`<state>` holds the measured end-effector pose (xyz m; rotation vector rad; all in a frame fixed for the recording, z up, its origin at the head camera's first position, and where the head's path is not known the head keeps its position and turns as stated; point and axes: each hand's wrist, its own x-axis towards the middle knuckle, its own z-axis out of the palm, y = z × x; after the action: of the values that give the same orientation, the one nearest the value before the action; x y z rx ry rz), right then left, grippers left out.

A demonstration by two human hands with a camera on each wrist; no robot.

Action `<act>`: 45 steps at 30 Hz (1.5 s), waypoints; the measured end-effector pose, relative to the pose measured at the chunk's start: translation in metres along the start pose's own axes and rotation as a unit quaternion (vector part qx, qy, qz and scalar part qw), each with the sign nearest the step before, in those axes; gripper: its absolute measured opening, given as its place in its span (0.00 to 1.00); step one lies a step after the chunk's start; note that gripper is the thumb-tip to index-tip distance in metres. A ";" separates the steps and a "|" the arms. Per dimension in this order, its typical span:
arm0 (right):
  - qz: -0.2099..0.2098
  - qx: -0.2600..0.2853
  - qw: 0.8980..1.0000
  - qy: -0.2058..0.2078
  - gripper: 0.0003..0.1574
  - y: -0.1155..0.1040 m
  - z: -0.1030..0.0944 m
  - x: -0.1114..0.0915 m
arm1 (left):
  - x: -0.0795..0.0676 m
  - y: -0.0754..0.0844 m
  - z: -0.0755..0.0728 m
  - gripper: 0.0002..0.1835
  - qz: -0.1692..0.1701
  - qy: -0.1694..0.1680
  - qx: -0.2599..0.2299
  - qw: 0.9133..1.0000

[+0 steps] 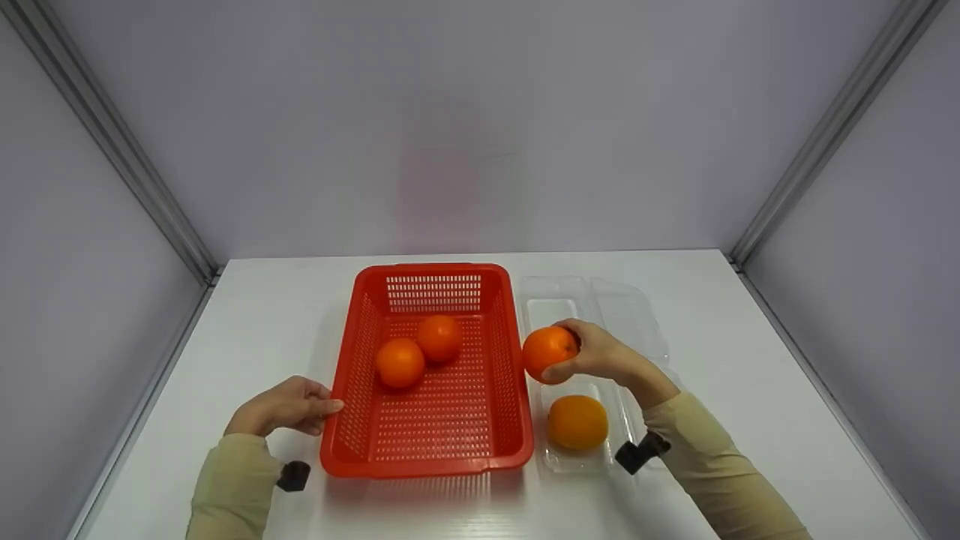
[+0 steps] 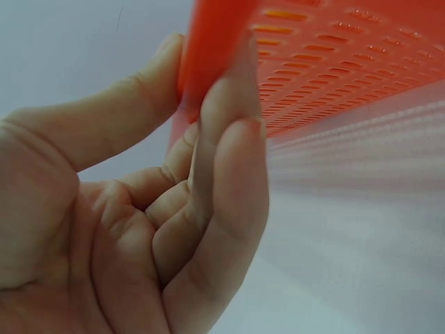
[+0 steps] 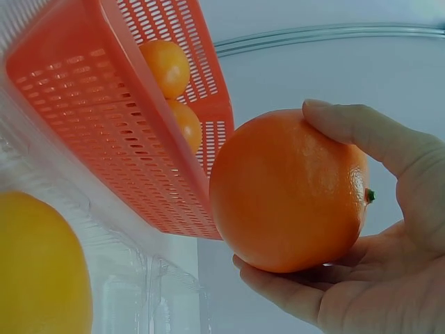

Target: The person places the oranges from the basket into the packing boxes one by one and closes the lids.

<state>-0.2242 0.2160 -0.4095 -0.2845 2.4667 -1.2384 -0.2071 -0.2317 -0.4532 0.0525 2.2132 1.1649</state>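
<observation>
My left hand (image 1: 289, 407) pinches the left rim of a red plastic basket (image 1: 431, 469), thumb on one side and fingers curled under the edge, as the left wrist view shows. In my right hand (image 1: 596, 351) is an orange (image 3: 288, 191), gripped between thumb and fingers, its green stem end toward the palm. It is raised beside the basket's right rim, over a clear plastic container (image 1: 551, 309). Two more oranges, a nearer one (image 1: 400, 363) and a farther one (image 1: 440, 337), lie side by side in the basket. A yellower orange (image 1: 577, 423) sits in the container's near part.
The clear container's open lid (image 1: 630, 319) spreads to its right on the white table (image 1: 750, 420). Pale walls (image 1: 480, 135) enclose the table at the back and both sides. A black wrist camera (image 1: 643, 452) is on the right sleeve.
</observation>
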 end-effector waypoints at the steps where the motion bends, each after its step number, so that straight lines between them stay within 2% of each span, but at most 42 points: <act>1: -0.002 0.001 1.000 0.000 0.42 0.001 0.000 0.000 | 0.000 0.000 0.000 0.19 0.001 -0.001 0.000 1.000; 23: 0.016 0.001 1.000 0.008 0.44 0.016 -0.005 0.000 | 0.001 -0.002 0.000 0.19 0.012 -0.017 -0.004 1.000; 32: 0.028 -0.007 1.000 0.009 0.42 0.023 -0.006 0.000 | 0.000 -0.002 0.000 0.15 0.003 -0.009 -0.002 1.000; 45: 0.042 -0.011 0.999 0.013 0.42 0.036 -0.008 0.000 | -0.001 0.000 0.000 0.20 -0.003 0.001 0.007 1.000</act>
<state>-0.2279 0.2439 -0.4342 -0.1683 2.4882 -1.1885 -0.2064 -0.2314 -0.4528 0.0507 2.2223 1.1462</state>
